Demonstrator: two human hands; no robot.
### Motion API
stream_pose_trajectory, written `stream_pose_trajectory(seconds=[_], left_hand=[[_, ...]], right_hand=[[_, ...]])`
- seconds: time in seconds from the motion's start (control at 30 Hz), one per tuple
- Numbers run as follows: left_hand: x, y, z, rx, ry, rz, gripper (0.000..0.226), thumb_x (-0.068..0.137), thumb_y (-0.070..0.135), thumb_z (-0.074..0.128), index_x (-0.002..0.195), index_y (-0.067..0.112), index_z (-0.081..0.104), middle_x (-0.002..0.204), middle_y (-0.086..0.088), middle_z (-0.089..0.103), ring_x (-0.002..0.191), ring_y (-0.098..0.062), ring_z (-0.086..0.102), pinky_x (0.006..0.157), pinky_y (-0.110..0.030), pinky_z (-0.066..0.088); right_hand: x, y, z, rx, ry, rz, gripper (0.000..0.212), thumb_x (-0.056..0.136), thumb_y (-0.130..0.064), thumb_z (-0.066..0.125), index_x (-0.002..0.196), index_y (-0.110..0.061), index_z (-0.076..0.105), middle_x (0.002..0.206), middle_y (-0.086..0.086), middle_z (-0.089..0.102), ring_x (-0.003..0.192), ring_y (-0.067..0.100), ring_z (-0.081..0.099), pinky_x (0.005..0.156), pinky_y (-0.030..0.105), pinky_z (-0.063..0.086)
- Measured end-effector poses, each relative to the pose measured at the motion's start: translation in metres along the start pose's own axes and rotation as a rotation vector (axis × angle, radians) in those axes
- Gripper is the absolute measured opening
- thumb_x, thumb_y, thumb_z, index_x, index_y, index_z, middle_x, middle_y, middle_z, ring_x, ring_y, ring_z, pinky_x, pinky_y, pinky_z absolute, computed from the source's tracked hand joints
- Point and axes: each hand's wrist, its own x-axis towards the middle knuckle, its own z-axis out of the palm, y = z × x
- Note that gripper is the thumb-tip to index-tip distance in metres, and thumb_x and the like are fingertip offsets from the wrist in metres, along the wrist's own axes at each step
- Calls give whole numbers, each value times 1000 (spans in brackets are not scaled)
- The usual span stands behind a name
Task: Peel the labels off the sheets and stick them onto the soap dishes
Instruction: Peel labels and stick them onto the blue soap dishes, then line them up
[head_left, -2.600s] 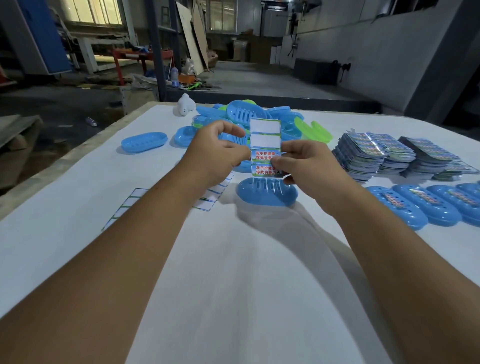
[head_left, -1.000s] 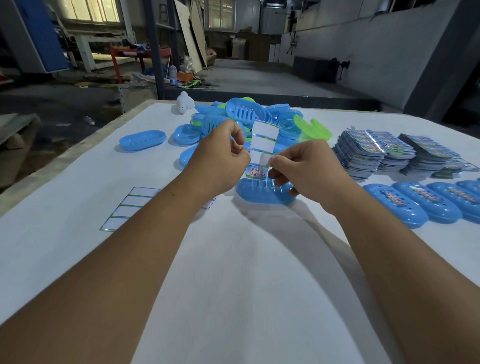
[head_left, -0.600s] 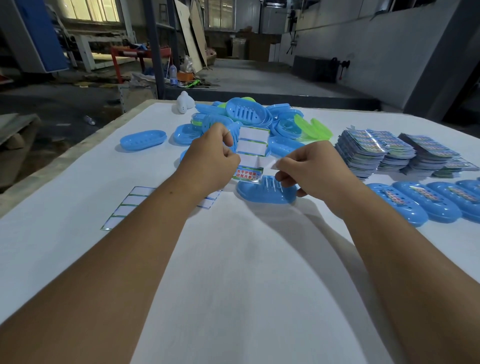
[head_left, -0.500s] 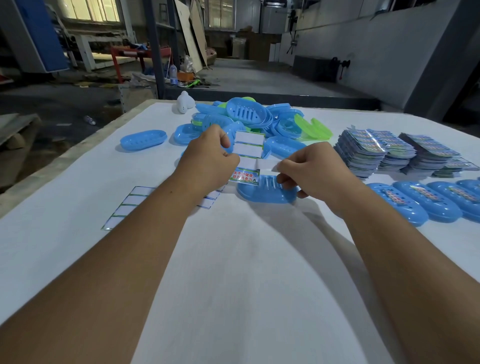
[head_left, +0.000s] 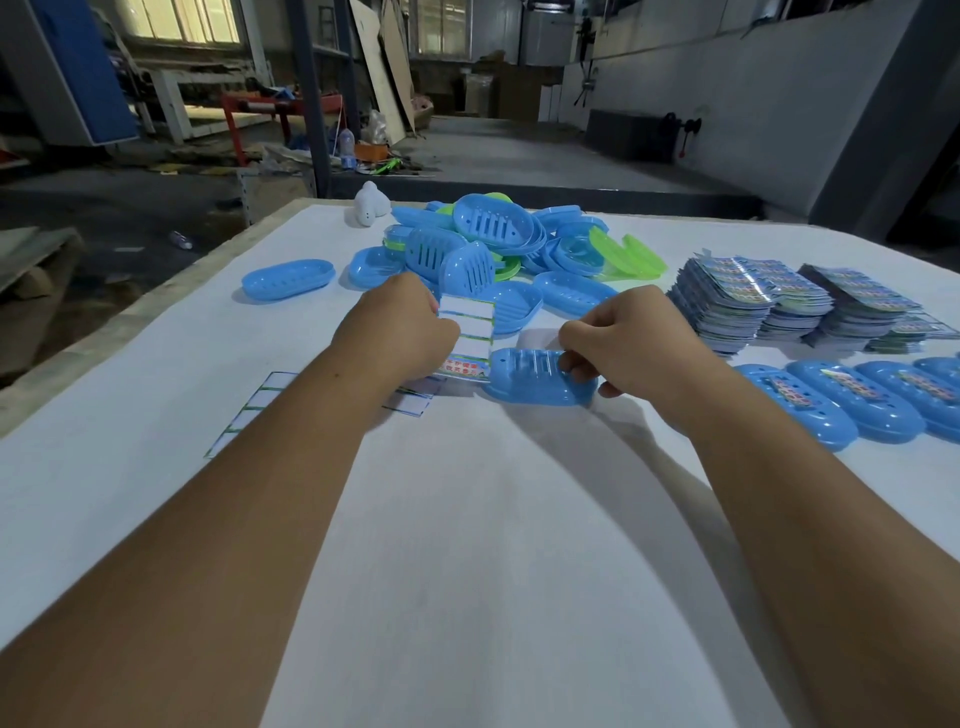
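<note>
A blue soap dish (head_left: 524, 384) lies upside down on the white table (head_left: 467, 545) between my hands. My left hand (head_left: 400, 332) grips a label sheet (head_left: 467, 327) just left of the dish. The sheet is mostly bare backing, with one printed label (head_left: 462, 370) left at its bottom. My right hand (head_left: 631, 348) hovers over the dish's right end. Its curled fingers pinch a peeled label that they mostly hide.
A heap of blue and green soap dishes (head_left: 493, 244) fills the table's far middle, with one lone dish (head_left: 288, 279) to its left. Stacks of label sheets (head_left: 748, 301) stand at the right. Labelled dishes (head_left: 831, 400) lie in a row. Used backing sheets (head_left: 249, 410) lie under my left arm.
My right hand peeled a label off the sheet and dropped with it to the dish's right end. My left hand lowered the sheet and shifted it leftward.
</note>
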Motion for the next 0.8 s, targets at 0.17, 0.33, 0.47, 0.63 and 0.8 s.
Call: stream_pose_trajectory(seconds=[0.17,0.33,0.47,0.63,0.8], left_hand=[[1,-6,-10,89,-82,-65,20,85,28,61,99,15,55,84,-1,62,76,-19,57,60,-31,41],[0,-11,-19,319,-224,-105,16,77,26,62,88,13,60,84,-5,66,77,-21,61,63,-31,42],[-7,-10,-26,520,-210,-106,16,76,31,64,82,18,56,81,-2,62,72,-18,56,56,-29,35],[-11,-5,-25,405,-119,-74,21,77,33,64,88,16,62,83,-2,65,74,-20,59,58,-30,41],[-19,21,-9,-273,-95,116,29,80,31,69,80,2,71,61,-1,51,55,-11,43,55,-25,40]], right_hand=[[-1,-2,-1,60,27,16,26,84,-15,60,64,-5,74,66,6,76,60,16,64,41,18,47],[-2,-4,0,61,15,24,23,83,-20,64,65,-11,73,66,1,76,58,12,66,41,18,46],[-2,-5,2,63,13,12,21,83,-22,66,66,-12,73,64,-1,75,52,7,62,40,17,45],[-2,-6,7,43,12,-16,22,83,-22,65,66,-10,73,59,-4,72,44,3,58,39,16,43],[-3,-7,9,61,34,-54,25,81,-22,67,63,-6,72,60,3,72,44,6,57,39,17,41]])
